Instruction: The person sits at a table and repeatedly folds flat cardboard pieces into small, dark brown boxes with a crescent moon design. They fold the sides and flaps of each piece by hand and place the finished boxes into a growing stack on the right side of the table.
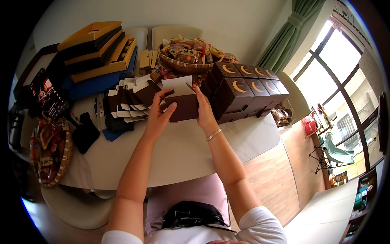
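Between my two hands, above the white table (178, 150), is a dark brown cardboard box (183, 107) with its pale inner flap standing up. My left hand (159, 112) grips its left side, thumb across the front. My right hand (204, 109) holds the right side, fingers near the upper edge; a bracelet circles that wrist. Just left of the box lies a pile of flattened brown and white cartons (128, 99). To the right, finished-looking dark boxes (243, 91) with a golden crescent are stacked in rows. The inside of the held box is hidden from me.
Behind stands a woven basket (185, 65) of wrapped snacks; another basket (50, 156) is at the left edge. Black and yellow trays (95, 46) are piled at the far left, near a phone-like screen (46, 95) and a black pouch (85, 132). Chairs surround the table.
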`<state>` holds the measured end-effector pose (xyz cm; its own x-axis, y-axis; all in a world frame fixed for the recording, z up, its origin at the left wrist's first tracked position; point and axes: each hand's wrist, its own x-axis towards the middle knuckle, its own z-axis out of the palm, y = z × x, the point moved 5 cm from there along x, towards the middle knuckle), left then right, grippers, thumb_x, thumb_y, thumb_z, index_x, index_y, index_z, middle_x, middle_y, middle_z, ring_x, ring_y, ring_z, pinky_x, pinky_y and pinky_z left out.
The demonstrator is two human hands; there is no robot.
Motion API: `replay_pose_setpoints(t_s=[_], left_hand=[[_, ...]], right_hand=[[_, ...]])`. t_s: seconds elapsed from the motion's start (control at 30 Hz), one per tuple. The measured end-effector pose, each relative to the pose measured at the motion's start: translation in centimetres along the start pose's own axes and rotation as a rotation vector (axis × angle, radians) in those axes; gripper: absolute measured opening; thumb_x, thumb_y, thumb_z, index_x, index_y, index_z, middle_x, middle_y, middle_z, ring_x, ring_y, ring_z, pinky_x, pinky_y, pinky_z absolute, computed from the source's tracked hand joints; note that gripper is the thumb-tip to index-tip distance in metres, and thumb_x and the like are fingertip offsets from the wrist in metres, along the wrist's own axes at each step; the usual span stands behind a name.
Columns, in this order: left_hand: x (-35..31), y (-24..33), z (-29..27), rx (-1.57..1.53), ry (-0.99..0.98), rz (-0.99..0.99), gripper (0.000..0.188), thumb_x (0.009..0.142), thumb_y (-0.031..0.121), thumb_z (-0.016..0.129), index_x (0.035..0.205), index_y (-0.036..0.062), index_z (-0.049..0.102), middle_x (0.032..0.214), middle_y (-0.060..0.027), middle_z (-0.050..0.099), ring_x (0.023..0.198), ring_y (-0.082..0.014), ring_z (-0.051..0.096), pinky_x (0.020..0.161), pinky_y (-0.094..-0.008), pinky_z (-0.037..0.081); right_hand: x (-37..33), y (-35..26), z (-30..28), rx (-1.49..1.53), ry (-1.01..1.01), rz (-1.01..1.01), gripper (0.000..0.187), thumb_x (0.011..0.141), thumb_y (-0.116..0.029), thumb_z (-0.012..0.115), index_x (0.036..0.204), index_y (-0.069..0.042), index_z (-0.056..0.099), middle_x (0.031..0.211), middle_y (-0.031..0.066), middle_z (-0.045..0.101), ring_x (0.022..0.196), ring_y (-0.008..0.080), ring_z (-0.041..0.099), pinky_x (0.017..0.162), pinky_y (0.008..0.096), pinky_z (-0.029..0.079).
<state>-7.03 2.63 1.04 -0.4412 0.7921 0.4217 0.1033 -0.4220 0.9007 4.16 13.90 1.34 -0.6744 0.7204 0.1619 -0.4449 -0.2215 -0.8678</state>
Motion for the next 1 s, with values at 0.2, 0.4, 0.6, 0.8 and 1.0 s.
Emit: replay_pose_setpoints(t_s=[0.2,0.4,0.6,0.8,1.0], left_hand=[[0.0,-0.3,0.1,-0.061,-0.066,-0.01,0.038,0.099,0.022,0.061,0.133,0.0101,0.047,0.124,-0.0036,0.052,0.106,-0.0124,0.056,0.089,-0.0278,0.047],[0.1,-0.8,-0.4,0.172,-0.084,0.079,0.05,0.089,0.022,0.071,0.132,0.0105,0.047,0.128,-0.0073,0.046,0.114,-0.0185,0.051,0.095,-0.0324,0.046],[-0.5,1.7,0.6,0.759,0.074,0.314,0.103,0.052,0.033,0.096,0.136,0.0137,0.038,0.136,-0.0133,0.036,0.119,-0.031,0.051,0.088,-0.0418,0.054],[-0.8,1.5,1.0,0.899,0.082,0.253,0.106,0.049,0.028,0.095,0.134,0.0143,0.034,0.133,-0.0138,0.04,0.116,-0.0348,0.053,0.081,-0.0444,0.056],[-0.7,1.6,0.9,0.926,0.062,0.245,0.099,0.054,0.027,0.091,0.134,0.0127,0.034,0.131,-0.0135,0.043,0.114,-0.0337,0.056,0.079,-0.0445,0.056]], right_hand=[[0.8,0.8,-1.8,0.03,-0.051,0.053,0.033,0.1,-0.028,0.056,0.121,-0.003,0.061,0.112,0.0034,0.065,0.1,0.0105,0.06,0.086,0.0238,0.047],[0.1,-0.1,-0.6,0.014,-0.069,0.094,0.024,0.095,-0.016,0.056,0.113,-0.001,0.065,0.104,0.003,0.067,0.093,0.0102,0.062,0.079,0.0249,0.049],[0.8,2.5,-1.5,-0.002,0.052,0.049,0.014,0.092,-0.01,0.061,0.098,-0.001,0.069,0.085,0.0015,0.067,0.072,0.0084,0.061,0.064,0.0233,0.049],[0.8,3.6,-1.5,0.015,0.074,0.057,0.017,0.093,-0.009,0.059,0.104,-0.001,0.069,0.091,0.0019,0.068,0.076,0.0082,0.061,0.067,0.0227,0.049],[0.3,0.7,0.3,-0.111,-0.085,-0.197,0.035,0.09,-0.002,0.057,0.125,0.0,0.063,0.111,0.007,0.068,0.104,0.0145,0.063,0.09,0.0263,0.05]])
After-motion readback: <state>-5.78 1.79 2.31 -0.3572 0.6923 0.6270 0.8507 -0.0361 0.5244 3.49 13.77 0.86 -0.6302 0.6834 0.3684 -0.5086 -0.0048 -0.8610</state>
